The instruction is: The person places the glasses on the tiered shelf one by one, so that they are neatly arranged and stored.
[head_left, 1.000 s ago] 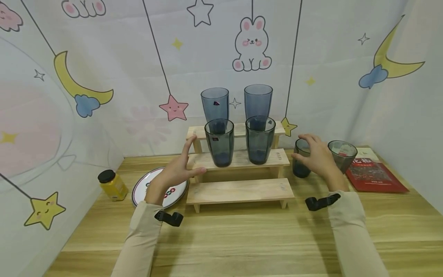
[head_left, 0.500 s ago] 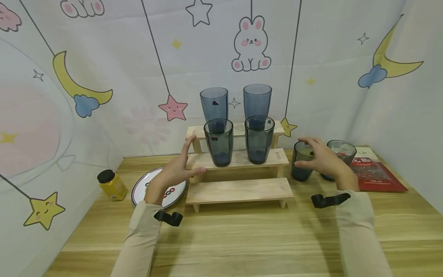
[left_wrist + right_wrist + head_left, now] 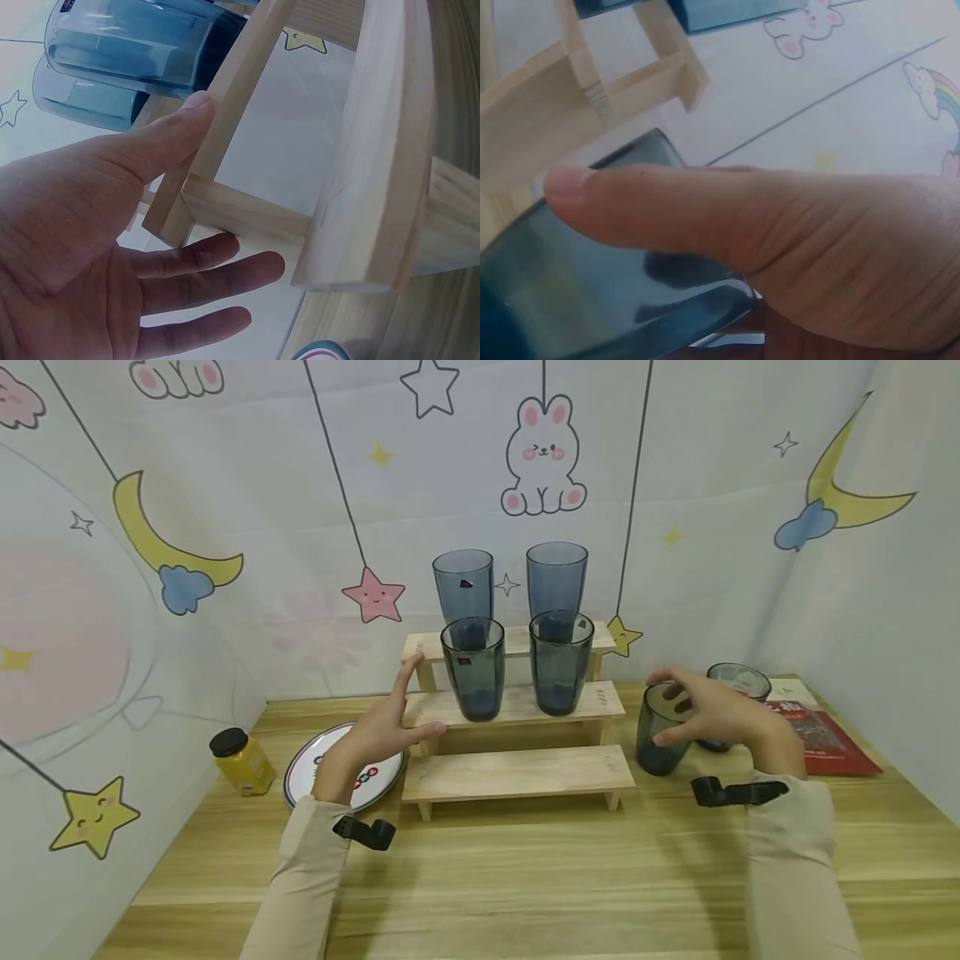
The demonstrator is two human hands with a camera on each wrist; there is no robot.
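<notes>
My right hand point(image 3: 723, 718) grips a dark grey-blue glass tumbler point(image 3: 656, 747) right of the stepped wooden rack point(image 3: 517, 774). In the right wrist view, the thumb lies across the tilted-looking tumbler point(image 3: 592, 277), and dark finger shapes show through its wall. My left hand point(image 3: 372, 732) is at the rack's left end, fingers spread. Its thumb meets the middle shelf's edge in the left wrist view, below a tumbler point(image 3: 127, 49); the other fingers extend past the wood. Two tumblers, one of them left point(image 3: 476, 672), stand on the middle shelf, and two bluish ones, including another point(image 3: 558, 577), on the top shelf.
Another tumbler point(image 3: 738, 681) stands behind my right hand, beside a red packet point(image 3: 832, 739). On the left are a white plate point(image 3: 303, 768) and a yellow jar point(image 3: 247, 764) with a black lid. A patterned cloth point(image 3: 465, 468) hangs behind the rack.
My right hand has moved right and nearer to me, and the tumbler in it has come nearer too. The left hand has stayed at the rack.
</notes>
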